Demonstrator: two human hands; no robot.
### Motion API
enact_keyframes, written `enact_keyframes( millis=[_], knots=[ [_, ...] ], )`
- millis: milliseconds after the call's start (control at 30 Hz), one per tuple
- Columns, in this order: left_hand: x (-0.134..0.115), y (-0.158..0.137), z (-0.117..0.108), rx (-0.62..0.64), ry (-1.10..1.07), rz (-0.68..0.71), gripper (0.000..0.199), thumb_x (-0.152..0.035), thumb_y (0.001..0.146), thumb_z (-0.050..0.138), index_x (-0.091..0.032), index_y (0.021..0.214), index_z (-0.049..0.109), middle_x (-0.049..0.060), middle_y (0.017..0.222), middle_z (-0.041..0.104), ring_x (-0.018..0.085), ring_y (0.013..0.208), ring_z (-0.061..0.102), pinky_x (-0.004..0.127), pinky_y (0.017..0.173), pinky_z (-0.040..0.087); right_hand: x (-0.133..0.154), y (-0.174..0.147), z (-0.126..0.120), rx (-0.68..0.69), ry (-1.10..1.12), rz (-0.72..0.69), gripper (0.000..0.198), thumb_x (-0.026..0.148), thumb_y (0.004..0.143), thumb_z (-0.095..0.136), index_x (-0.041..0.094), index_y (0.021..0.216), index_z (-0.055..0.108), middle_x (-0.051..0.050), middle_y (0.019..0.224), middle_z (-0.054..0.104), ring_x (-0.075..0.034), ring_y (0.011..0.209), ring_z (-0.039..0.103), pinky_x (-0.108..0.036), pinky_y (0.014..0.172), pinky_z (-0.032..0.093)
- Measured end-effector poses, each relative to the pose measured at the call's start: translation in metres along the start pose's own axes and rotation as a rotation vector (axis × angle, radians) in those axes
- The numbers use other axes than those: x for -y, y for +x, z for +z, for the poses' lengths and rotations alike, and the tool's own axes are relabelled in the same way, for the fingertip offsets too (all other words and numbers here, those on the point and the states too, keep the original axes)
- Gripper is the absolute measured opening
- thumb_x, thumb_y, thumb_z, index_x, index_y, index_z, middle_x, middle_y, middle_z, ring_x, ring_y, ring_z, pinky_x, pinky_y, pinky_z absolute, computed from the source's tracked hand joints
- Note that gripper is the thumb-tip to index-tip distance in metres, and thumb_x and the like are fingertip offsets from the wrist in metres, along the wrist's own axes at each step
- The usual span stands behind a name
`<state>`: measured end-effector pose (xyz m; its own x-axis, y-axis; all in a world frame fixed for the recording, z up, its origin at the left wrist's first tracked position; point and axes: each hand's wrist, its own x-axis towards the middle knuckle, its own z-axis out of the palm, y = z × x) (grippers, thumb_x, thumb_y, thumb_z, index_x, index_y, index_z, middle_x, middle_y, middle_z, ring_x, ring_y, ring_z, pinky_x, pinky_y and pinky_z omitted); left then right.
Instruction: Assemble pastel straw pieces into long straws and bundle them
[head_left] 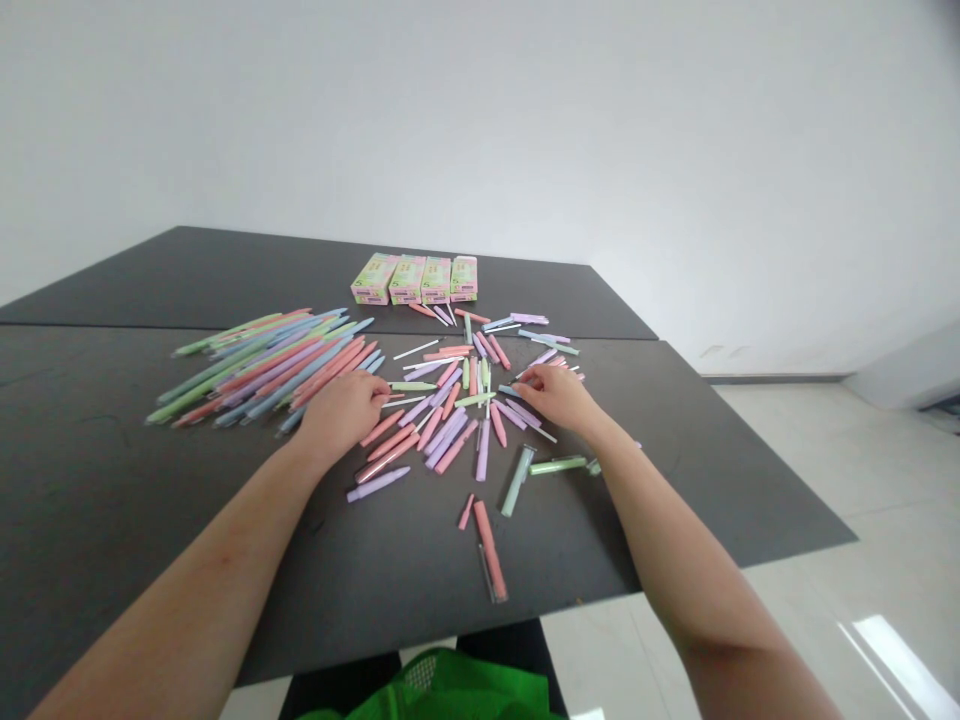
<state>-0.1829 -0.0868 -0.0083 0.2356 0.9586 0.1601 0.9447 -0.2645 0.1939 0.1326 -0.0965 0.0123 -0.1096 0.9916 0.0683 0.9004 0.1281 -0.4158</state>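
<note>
My left hand (345,412) is pinched at the end of a light green pen barrel (412,386), at the left edge of a spread of loose pen parts. Across the spread, my right hand (559,395) has its fingers closed by a small light blue pen piece (508,391); the fingertips partly hide the contact. Between the hands lie several purple barrels (446,440), pink pieces (384,428) and thin white refills (403,402). Nearer me are a pink pen cap with a clip (491,555), a grey-green cap (517,482) and a purple barrel (378,484).
A large pile of pastel pens (262,370) lies to the left, beside my left hand. Small pink-and-green boxes (406,278) stand in a row at the back. The dark table (360,580) has a seam across it and ends at a front edge close to my body.
</note>
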Motion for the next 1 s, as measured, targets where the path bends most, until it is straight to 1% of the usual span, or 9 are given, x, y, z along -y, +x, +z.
enact_keyframes(
  millis=[133,233,333,467,600,700,833,933,1000],
  knots=[
    [-0.002,-0.004,-0.001,-0.047,0.011,-0.014,0.031,-0.030,0.085,0.042,-0.020,0.088,0.071,0.011,0.096,0.072,0.028,0.092,0.066,0.035,0.077,0.048,0.008,-0.003,0.002,-0.114,0.080,-0.065,0.023,0.028,0.086,0.053,0.016,0.098,0.068,-0.005,0.076,0.070,-0.015,0.068,0.059,-0.025,0.064,0.039],
    [-0.007,-0.007,-0.005,-0.103,-0.073,-0.073,0.029,-0.033,0.087,0.043,-0.021,0.094,0.069,0.008,0.090,0.073,0.026,0.086,0.067,0.032,0.073,0.048,0.017,-0.007,0.004,-0.133,0.161,-0.147,0.020,0.022,0.085,0.051,0.016,0.095,0.068,-0.004,0.078,0.070,-0.014,0.068,0.059,-0.024,0.065,0.039],
    [-0.018,-0.010,-0.009,-0.144,-0.322,-0.064,0.027,-0.036,0.086,0.048,-0.021,0.094,0.069,0.004,0.085,0.074,0.021,0.075,0.066,0.029,0.070,0.047,0.024,-0.012,0.010,-0.090,0.249,-0.238,0.018,0.021,0.085,0.052,0.017,0.093,0.067,-0.003,0.080,0.069,-0.013,0.069,0.059,-0.024,0.065,0.040],
    [-0.040,-0.016,-0.013,-0.095,-0.661,0.038,0.025,-0.036,0.084,0.052,-0.019,0.094,0.068,0.003,0.087,0.073,0.019,0.077,0.066,0.027,0.068,0.048,0.036,-0.017,0.022,-0.004,0.505,-0.296,0.025,0.030,0.088,0.053,0.018,0.108,0.064,-0.003,0.084,0.069,-0.012,0.065,0.057,-0.024,0.063,0.042],
    [-0.056,-0.022,-0.013,-0.059,-0.852,0.120,0.020,-0.033,0.083,0.057,-0.018,0.089,0.069,0.004,0.089,0.073,0.019,0.083,0.067,0.028,0.077,0.050,0.056,-0.021,0.034,0.088,0.757,-0.364,0.033,0.037,0.088,0.056,0.022,0.118,0.060,-0.002,0.089,0.069,-0.011,0.063,0.056,-0.024,0.060,0.045],
    [-0.058,-0.024,-0.012,-0.043,-0.903,0.113,0.020,-0.033,0.081,0.060,-0.018,0.090,0.069,0.005,0.090,0.073,0.020,0.082,0.067,0.030,0.077,0.051,0.070,-0.023,0.039,0.089,0.844,-0.353,0.030,0.040,0.086,0.059,0.021,0.110,0.064,-0.002,0.085,0.068,-0.013,0.067,0.059,-0.025,0.062,0.048],
    [-0.055,-0.023,-0.010,-0.017,-0.974,0.121,0.018,-0.032,0.079,0.062,-0.017,0.087,0.069,0.006,0.087,0.073,0.020,0.081,0.068,0.031,0.078,0.052,0.080,-0.024,0.046,0.020,0.935,-0.314,0.024,0.041,0.084,0.061,0.020,0.095,0.066,-0.001,0.074,0.064,-0.013,0.064,0.058,-0.025,0.061,0.048],
    [-0.054,-0.022,-0.009,0.015,-0.974,0.128,0.018,-0.031,0.078,0.062,-0.017,0.087,0.069,0.007,0.087,0.073,0.021,0.080,0.068,0.032,0.077,0.052,0.083,-0.026,0.049,-0.019,0.938,-0.300,0.023,0.041,0.083,0.063,0.020,0.091,0.066,-0.001,0.072,0.063,-0.013,0.062,0.057,-0.025,0.059,0.048],
    [-0.052,-0.022,-0.011,0.038,-0.935,0.136,0.020,-0.032,0.079,0.061,-0.018,0.089,0.070,0.006,0.089,0.073,0.020,0.082,0.068,0.031,0.078,0.051,0.083,-0.028,0.048,0.004,0.921,-0.276,0.024,0.043,0.083,0.063,0.020,0.091,0.066,-0.001,0.068,0.062,-0.013,0.060,0.057,-0.025,0.058,0.048]
  ],
)
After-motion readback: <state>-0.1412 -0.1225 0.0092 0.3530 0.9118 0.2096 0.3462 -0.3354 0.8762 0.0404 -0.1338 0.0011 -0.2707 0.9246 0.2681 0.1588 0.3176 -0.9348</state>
